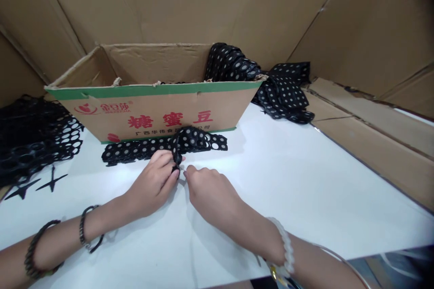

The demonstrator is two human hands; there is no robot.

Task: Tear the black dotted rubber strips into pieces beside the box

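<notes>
My left hand (154, 185) pinches one end of a black sheet strip dotted with round pale discs (191, 137). The strip's held end bends up and over toward my fingertips, while the rest lies on the white table in front of the box. Close beside it, my right hand (212, 192) is closed, thumb against the fingers, almost touching the left fingertips. Something small and pale shows between the two hands, too small to name. Toward the strip's right end, a few holes have no disc in them.
A cardboard box (162, 104) with green edging stands behind my hands. Dotted black strips (285, 92) hang over its right corner onto the table (291, 180). Black sheets with open holes (37, 137) and star-shaped black scraps (52, 181) lie left. Cardboard walls (190, 4) enclose the back.
</notes>
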